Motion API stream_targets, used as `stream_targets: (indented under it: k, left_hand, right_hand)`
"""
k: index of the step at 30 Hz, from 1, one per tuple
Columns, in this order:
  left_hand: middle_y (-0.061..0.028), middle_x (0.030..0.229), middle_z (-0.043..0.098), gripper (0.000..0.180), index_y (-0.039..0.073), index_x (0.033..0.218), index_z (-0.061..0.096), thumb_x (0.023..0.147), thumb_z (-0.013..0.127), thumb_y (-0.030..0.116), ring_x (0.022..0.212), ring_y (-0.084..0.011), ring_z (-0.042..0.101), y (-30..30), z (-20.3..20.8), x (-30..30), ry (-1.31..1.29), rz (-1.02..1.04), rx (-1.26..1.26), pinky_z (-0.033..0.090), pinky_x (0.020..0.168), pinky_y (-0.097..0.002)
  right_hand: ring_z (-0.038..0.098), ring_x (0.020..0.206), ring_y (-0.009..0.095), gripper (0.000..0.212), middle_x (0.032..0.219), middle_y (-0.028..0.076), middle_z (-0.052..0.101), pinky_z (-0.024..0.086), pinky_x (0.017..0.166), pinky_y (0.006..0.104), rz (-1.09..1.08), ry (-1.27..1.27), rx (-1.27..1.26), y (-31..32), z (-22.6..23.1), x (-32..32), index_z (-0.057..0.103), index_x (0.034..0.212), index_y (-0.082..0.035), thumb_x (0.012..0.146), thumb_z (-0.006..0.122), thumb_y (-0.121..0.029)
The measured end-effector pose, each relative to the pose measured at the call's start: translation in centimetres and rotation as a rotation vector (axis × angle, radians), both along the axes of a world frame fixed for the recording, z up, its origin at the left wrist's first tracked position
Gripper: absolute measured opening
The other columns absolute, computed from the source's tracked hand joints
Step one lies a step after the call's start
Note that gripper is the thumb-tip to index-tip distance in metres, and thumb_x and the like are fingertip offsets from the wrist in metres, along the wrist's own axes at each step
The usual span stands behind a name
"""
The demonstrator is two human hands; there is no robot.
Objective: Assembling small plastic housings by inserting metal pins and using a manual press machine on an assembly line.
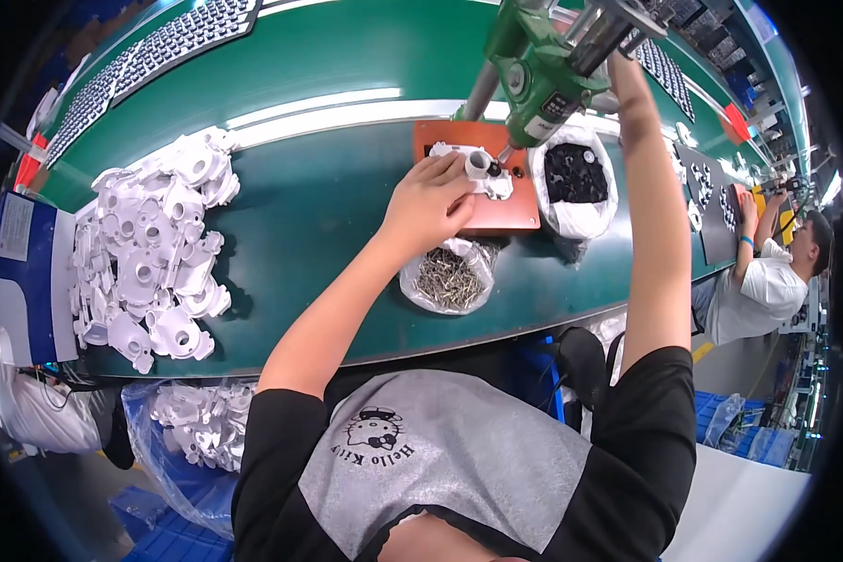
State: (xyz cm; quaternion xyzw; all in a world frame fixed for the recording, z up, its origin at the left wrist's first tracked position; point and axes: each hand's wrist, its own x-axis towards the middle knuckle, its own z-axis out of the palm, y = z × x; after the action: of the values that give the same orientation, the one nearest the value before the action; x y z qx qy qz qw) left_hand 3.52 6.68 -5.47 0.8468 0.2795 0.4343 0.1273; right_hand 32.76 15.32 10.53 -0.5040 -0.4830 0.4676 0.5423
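A white plastic part (499, 187) with a round collar and a small black piece lies on the orange base plate (501, 220). The fingers of my left hand (431, 206) are closed on its left side, thumb toward me. Just above the part comes the tip of a green bench press (540, 89). My right arm reaches up along the press's right side, and my right hand (620, 77) is at its metal lever (601, 42). The press head hides most of that hand's fingers, so their grip cannot be made out.
A bag of small screws (450, 279) stands near the plate, and a white bag of black parts (576, 178) to its right. White plastic parts (145, 253) are heaped on the left of the green table (318, 225). Another person (768, 276) works at the far right.
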Motion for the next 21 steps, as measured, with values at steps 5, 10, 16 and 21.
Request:
stream_targets:
  k: [5, 10, 16, 21]
  left_hand:
    - [-0.0162, 0.110, 0.062, 0.017, 0.008, 0.088, 0.067, 0.076, 0.060, 0.018, 0.109, -0.0294, 0.056, 0.2, 0.2, 0.0, 0.031, 0.010, 0.024, 0.041, 0.097, -0.0402]
    - [-0.0146, 0.112, 0.061, 0.018, 0.008, 0.091, 0.066, 0.077, 0.060, 0.016, 0.110, -0.0306, 0.054, 0.5, 0.8, 0.2, 0.050, -0.001, -0.006, 0.041, 0.096, -0.0408]
    - [-0.0141, 0.111, 0.061, 0.015, 0.007, 0.089, 0.065, 0.076, 0.060, 0.014, 0.105, -0.0327, 0.055, 0.1, 0.1, -0.1, 0.106, 0.015, -0.037, 0.044, 0.092, -0.0420]
    - [-0.0146, 0.112, 0.062, 0.017, 0.007, 0.091, 0.065, 0.078, 0.059, 0.016, 0.113, -0.0297, 0.053, -0.7, 0.7, 0.6, 0.123, -0.002, -0.004, 0.041, 0.098, -0.0402]
  right_hand:
    - [0.057, 0.090, 0.018, 0.029, 0.095, 0.008, 0.060, 0.045, 0.079, 0.0316, -0.027, -0.013, 0.053, -4.1, -0.1, 4.3, 0.058, 0.107, -0.003, 0.088, 0.058, -0.025]
    - [0.056, 0.080, 0.016, 0.025, 0.087, 0.007, 0.059, 0.044, 0.070, 0.0296, -0.108, -0.028, 0.113, -16.6, -0.4, 11.0, 0.059, 0.101, -0.004, 0.088, 0.058, -0.025]
    - [0.054, 0.068, 0.014, 0.021, 0.077, 0.004, 0.057, 0.043, 0.059, 0.0272, -0.144, -0.054, 0.347, 5.2, 6.6, -3.5, 0.059, 0.094, -0.006, 0.087, 0.057, -0.026]
    - [0.052, 0.057, 0.012, 0.019, 0.069, 0.003, 0.056, 0.042, 0.049, 0.0251, -0.174, -0.083, 0.486, 5.0, 11.2, -2.8, 0.060, 0.088, -0.007, 0.086, 0.057, -0.026]
